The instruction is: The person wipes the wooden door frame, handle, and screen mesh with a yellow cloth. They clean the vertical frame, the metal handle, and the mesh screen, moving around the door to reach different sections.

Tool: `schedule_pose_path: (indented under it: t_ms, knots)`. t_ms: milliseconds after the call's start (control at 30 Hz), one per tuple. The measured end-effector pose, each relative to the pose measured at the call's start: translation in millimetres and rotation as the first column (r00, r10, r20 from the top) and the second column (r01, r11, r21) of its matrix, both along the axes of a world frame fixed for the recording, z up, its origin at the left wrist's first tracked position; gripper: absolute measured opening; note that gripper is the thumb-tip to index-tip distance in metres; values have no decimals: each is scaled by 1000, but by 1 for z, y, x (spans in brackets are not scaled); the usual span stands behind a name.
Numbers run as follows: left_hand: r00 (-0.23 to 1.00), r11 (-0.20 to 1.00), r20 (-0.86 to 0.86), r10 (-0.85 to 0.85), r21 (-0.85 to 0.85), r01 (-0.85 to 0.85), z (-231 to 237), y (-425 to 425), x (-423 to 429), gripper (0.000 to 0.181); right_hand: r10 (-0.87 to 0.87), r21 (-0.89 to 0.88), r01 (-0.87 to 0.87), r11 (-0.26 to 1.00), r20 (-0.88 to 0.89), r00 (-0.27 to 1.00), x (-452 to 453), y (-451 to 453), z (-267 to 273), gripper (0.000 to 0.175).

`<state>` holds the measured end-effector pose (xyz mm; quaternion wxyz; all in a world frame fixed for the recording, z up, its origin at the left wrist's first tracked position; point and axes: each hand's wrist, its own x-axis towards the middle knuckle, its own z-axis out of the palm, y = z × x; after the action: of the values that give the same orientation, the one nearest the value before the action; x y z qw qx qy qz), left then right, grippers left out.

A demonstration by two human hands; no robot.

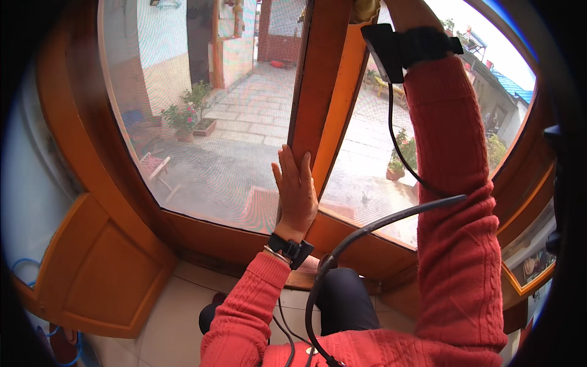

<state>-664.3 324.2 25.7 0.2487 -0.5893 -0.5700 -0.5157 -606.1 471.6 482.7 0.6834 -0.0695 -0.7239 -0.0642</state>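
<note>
My left hand (pixel 297 197) lies flat against the wooden stile of a screen door (pixel 316 110), its fingers apart and pointing up. A black strapped device and a bangle are on that wrist. My right arm reaches up along the right side, and only the wrist end of my right hand (pixel 410 13) shows at the top edge; its fingers are out of view. Near it, part of a gold-coloured metal fitting (pixel 364 10) is visible on the frame. A black device (pixel 385 50) is strapped to the right wrist, with a thin cable running down.
A brown wooden panel (pixel 114 275) stands at the lower left. Black cables (pixel 339 247) hang before my body over the tiled floor (pixel 183 293). Through the mesh show a paved courtyard (pixel 247 110), potted plants (pixel 185 121) and a folding stool (pixel 158 167). A wood-framed glass pane (pixel 532 270) is at the right.
</note>
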Motion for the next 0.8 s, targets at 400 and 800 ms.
schedule_pose_path:
  t_ms: [400, 800]
  knots:
    - [1000, 1000, 23, 9, 26, -10, 5, -5, 2, 83, 791, -196, -850, 488, -312, 526, -19, -57, -164, 17]
    - [982, 995, 158, -102, -3, 104, 12, -7, 5, 74, 427, -725, -487, 486, -289, 857, 15, -112, -397, 48]
